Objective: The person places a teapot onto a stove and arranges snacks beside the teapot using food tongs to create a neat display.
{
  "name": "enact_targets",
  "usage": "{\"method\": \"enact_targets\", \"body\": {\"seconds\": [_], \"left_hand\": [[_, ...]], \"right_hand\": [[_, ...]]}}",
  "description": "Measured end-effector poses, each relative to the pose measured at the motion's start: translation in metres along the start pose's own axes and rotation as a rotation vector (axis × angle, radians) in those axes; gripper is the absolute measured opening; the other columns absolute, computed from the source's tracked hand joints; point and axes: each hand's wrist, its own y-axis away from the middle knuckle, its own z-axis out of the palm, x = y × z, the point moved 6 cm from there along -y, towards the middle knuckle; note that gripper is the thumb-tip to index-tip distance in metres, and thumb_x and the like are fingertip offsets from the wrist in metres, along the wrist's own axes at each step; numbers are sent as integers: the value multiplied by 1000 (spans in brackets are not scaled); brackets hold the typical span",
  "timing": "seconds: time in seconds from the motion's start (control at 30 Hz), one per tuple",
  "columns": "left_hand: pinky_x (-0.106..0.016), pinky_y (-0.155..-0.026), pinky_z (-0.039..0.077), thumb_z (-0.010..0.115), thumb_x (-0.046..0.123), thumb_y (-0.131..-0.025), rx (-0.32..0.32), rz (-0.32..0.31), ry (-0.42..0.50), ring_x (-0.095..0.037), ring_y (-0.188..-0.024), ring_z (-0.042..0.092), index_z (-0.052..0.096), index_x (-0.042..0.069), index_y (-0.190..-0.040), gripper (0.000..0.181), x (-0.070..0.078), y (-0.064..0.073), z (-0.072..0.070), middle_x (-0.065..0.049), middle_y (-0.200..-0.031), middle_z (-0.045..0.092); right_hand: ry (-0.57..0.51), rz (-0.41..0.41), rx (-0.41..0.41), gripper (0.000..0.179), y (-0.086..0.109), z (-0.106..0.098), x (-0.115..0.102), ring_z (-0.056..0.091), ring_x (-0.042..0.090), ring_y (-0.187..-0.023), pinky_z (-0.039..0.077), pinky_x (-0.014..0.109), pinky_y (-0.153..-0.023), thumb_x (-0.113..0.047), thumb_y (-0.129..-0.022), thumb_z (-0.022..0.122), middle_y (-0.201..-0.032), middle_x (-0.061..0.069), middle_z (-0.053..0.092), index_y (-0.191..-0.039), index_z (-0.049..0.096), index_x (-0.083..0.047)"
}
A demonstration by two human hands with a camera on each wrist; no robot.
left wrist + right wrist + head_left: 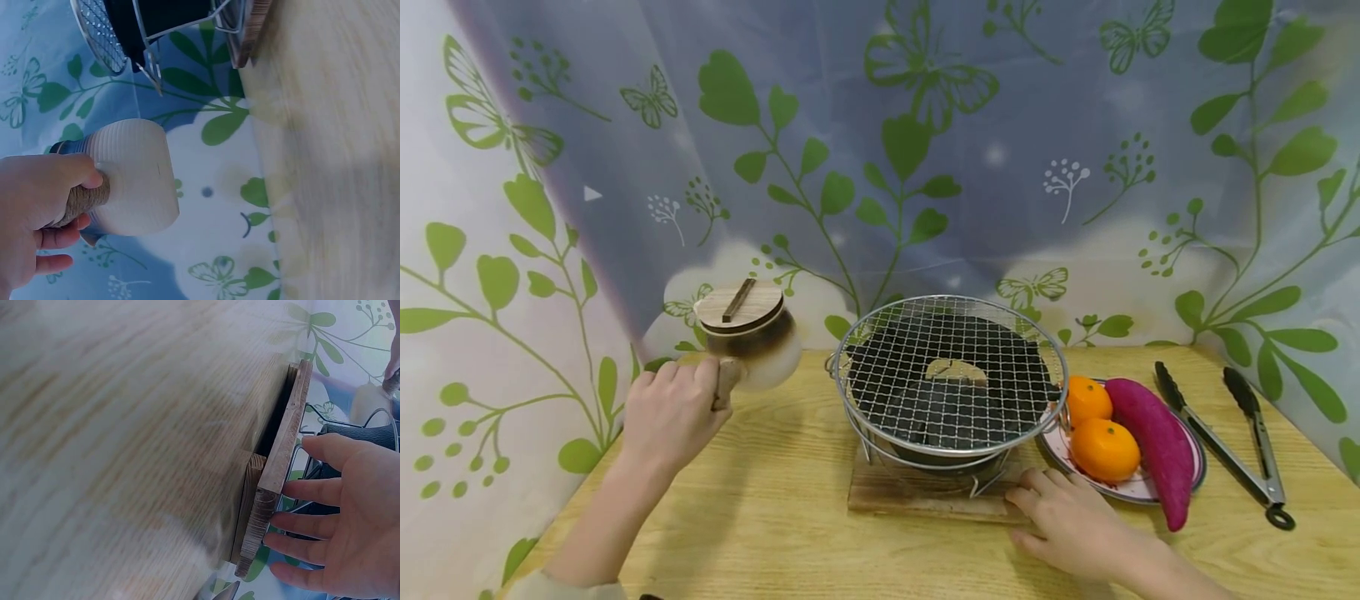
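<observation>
My left hand (673, 412) grips the twine-wrapped side handle (84, 200) of a ceramic teapot (771, 358), brown at the top and cream below. A round wooden lid (741, 304) with a dark bar handle covers it. The left wrist view shows the teapot (134, 178) held up off the table. At the right front corner of a wooden board (917, 500), my right hand (1071, 521) rests with its fingers extended; in the right wrist view its fingertips touch the board's edge (269, 494). On that board stands a black stove (925, 417) in a wire frame, topped by a round wire grill (951, 375).
Right of the stove, a plate (1138, 493) holds two oranges (1105, 450) and a purple sweet potato (1157, 442), which overhangs the front rim. Black-tipped metal tongs (1232, 458) lie spread at the far right. A leaf-patterned cloth (820, 125) hangs behind the table.
</observation>
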Motion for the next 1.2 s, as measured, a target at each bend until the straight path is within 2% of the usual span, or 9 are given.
{"method": "enact_targets", "body": {"seconds": [0.07, 0.23, 0.43, 0.5, 0.63, 0.77, 0.97, 1.2], "left_hand": [[-38, -39, 29, 30, 17, -74, -10, -9, 16, -31, -44, 44, 44, 6, -66, 19, 0, -3, -1, -8, -50, 46], [-40, -42, 34, 44, 16, -72, -74, -18, 35, -34, -53, 53, 47, 5, -70, 11, 1, -11, 0, -12, -57, 54], [-36, -41, 28, 45, 14, -69, -97, -11, 46, -29, -47, 42, 44, 6, -68, 8, 6, -20, 2, -6, -52, 44], [-35, -41, 26, 49, 12, -67, -88, -4, 46, -27, -45, 39, 44, 6, -67, 8, 8, -23, 2, -5, -51, 42], [-35, -40, 28, 58, 10, -63, -87, 14, 39, -27, -45, 40, 47, 5, -69, 14, 11, -29, 1, -8, -52, 47], [-35, -40, 29, 58, 10, -63, -60, 33, 36, -28, -45, 43, 46, 5, -68, 14, 13, -36, -2, -10, -53, 50], [-37, -42, 34, 63, 9, -62, -34, 37, 46, -31, -51, 49, 51, 2, -76, 19, 14, -47, -6, -13, -61, 57], [-38, -43, 35, 63, 8, -61, -28, 50, 56, -32, -54, 52, 52, 1, -75, 19, 20, -57, -8, -13, -59, 56]], "right_hand": [[-4, 1, -5, 36, 0, 0, 0, 52, 23, -88, 44, 48, -79, -40, -82, 65, -98, 1, 55, -104, 65, -11], [-16, 7, -14, 37, 1, 1, 1, 52, 24, -89, 43, 49, -80, -39, -82, 65, -99, 2, 55, -105, 65, -11], [-13, 4, -12, 37, 1, 1, 1, 53, 25, -90, 43, 49, -81, -39, -82, 65, -100, 2, 56, -106, 65, -11], [-9, 1, -7, 36, 1, 1, 1, 53, 25, -90, 43, 49, -81, -39, -82, 65, -100, 2, 55, -105, 65, -11], [-4, -4, 0, 36, 1, 1, 0, 52, 24, -89, 43, 49, -81, -39, -82, 65, -99, 2, 55, -104, 65, -11], [-21, 4, -15, 36, 0, 1, 0, 52, 24, -89, 43, 49, -82, -38, -82, 65, -98, 2, 55, -105, 65, -10], [-36, 14, -24, 38, -1, 0, 0, 52, 24, -90, 43, 48, -81, -38, -82, 64, -100, 3, 54, -106, 64, -9], [-26, 7, -9, 38, 0, 1, -1, 53, 24, -89, 44, 47, -78, -38, -81, 65, -100, 3, 55, -106, 64, -9]]}}
